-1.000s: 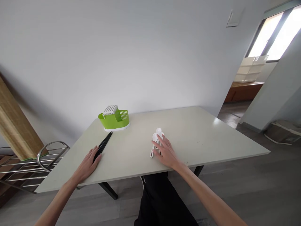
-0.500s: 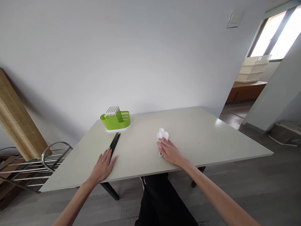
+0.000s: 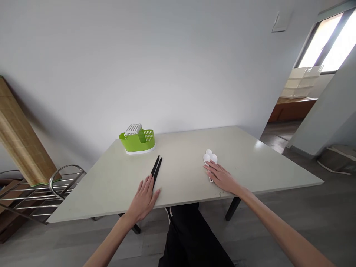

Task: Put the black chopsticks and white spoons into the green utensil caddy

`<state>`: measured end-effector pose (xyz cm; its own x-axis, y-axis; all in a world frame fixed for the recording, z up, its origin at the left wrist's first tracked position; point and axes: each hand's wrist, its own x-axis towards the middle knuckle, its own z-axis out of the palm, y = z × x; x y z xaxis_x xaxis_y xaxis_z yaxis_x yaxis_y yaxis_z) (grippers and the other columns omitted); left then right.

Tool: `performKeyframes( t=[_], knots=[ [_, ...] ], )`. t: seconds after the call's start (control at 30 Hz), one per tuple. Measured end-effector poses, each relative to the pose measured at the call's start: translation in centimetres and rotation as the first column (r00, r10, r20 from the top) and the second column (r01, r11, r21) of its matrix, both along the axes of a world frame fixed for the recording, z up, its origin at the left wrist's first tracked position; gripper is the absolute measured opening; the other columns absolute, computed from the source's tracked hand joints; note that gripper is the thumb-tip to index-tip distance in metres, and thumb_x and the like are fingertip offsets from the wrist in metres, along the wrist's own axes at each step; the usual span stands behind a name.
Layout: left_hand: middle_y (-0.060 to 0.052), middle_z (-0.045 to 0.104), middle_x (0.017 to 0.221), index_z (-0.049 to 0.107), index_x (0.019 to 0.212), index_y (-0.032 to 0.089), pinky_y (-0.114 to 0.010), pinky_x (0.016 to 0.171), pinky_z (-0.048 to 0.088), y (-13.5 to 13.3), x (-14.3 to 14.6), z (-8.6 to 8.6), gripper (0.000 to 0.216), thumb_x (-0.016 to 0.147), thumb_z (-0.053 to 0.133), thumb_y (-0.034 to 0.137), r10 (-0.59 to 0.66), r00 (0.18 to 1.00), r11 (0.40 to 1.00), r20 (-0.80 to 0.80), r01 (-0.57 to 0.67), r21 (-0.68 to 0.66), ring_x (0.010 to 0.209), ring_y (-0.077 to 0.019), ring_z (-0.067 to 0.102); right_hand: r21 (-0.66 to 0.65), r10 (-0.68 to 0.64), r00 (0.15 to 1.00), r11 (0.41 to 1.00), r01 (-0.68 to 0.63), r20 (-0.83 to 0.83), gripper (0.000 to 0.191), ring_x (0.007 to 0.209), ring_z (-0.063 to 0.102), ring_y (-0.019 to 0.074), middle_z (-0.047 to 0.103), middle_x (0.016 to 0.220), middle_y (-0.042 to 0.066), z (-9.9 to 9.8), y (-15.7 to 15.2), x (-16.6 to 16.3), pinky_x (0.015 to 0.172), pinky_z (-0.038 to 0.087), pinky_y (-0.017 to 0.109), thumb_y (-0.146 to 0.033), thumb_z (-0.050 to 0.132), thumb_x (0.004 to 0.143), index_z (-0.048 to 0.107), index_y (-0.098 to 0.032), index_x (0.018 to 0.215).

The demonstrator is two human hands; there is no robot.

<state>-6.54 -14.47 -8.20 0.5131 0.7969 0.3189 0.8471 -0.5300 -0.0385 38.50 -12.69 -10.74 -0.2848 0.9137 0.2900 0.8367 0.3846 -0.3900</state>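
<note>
Black chopsticks (image 3: 157, 168) lie on the table (image 3: 183, 148), their far ends slightly apart. My left hand (image 3: 143, 198) rests flat over their near ends, fingers stretched out. Farther right, several white spoons (image 3: 210, 157) lie bunched together with their bowls pointing away from me. Over their handles lies my right hand (image 3: 220, 178), palm down and fingers extended; one handle end shows beside it. At the back left of the table stands a green utensil holder (image 3: 133, 144) with a white slotted top and white base.
The wall (image 3: 178, 66) runs along the table's back edge. On the floor to the left is a metal rack (image 3: 63, 185) with a rolled bamboo mat (image 3: 25, 141) leaning above it. White stacked bins (image 3: 300, 82) stand by the window at the right.
Both hands have slid to the right across the table. The chopsticks moved right under my left hand and the spoons moved right under my right hand. The utensil holder stayed put.
</note>
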Motion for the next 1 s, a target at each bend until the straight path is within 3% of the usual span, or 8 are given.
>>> performKeyframes(
  t=[0.37,0.57,0.7,0.83,1.0],
  knots=[
    [-0.02,0.029,0.171,0.006,0.17,0.012,-0.054,0.128,0.033,-1.6,6.2,-1.1,0.077,0.109,0.028,0.053,0.045,0.998,0.998,0.052,-0.048,0.049,0.16,-0.0317,0.026,-0.037,0.025,1.0,0.999,-0.026,-0.013,0.058,0.161,0.024,0.0276,0.029,0.173,-0.007,-0.2,-1.0,2.9,0.132,0.026,0.051,-0.06,0.027,0.109,0.048,-0.038,0.158],
    [-0.019,0.024,0.173,0.003,0.171,0.015,-0.06,0.129,0.028,-1.6,8.0,-1.4,0.079,0.108,0.029,0.056,0.051,0.988,0.998,0.148,-0.046,-0.042,0.161,-0.0343,0.021,-0.063,-0.018,0.997,0.998,0.013,-0.069,0.058,0.16,0.025,0.0279,0.031,0.171,-0.008,0.2,-1.4,2.5,0.132,0.026,0.052,-0.062,0.029,0.108,0.052,-0.039,0.155],
    [-0.009,0.02,0.176,0.004,0.171,0.027,-0.06,0.129,0.027,-0.9,7.4,-0.2,0.074,0.109,0.031,0.055,-0.012,0.982,0.995,0.19,0.031,-0.1,0.162,-0.0333,0.013,-0.054,-0.039,0.994,0.998,0.034,-0.098,0.057,0.159,0.029,0.0303,0.034,0.17,-0.008,0.4,-1.7,2.2,0.131,0.03,0.054,-0.064,0.032,0.107,0.055,-0.039,0.153],
    [-0.002,0.021,0.176,0.011,0.17,0.032,-0.056,0.132,0.021,0.2,6.5,1.7,0.071,0.108,0.035,0.057,-0.135,0.982,0.97,0.135,0.158,-0.184,0.163,-0.0299,0.008,-0.049,-0.044,0.994,0.998,0.039,-0.102,0.057,0.159,0.03,0.0305,0.034,0.17,-0.008,0.5,-1.7,2.2,0.13,0.031,0.053,-0.064,0.033,0.107,0.056,-0.039,0.152],
    [-0.002,0.021,0.176,0.016,0.17,0.028,-0.056,0.133,0.017,1.4,6.8,2.6,0.073,0.107,0.035,0.06,-0.116,0.988,0.96,0.103,0.138,-0.243,0.163,-0.0312,0.003,-0.056,-0.043,0.993,0.998,0.037,-0.109,0.056,0.159,0.03,0.0298,0.035,0.17,-0.007,0.5,-1.7,2.3,0.131,0.029,0.053,-0.063,0.034,0.107,0.057,-0.038,0.152]
  ],
)
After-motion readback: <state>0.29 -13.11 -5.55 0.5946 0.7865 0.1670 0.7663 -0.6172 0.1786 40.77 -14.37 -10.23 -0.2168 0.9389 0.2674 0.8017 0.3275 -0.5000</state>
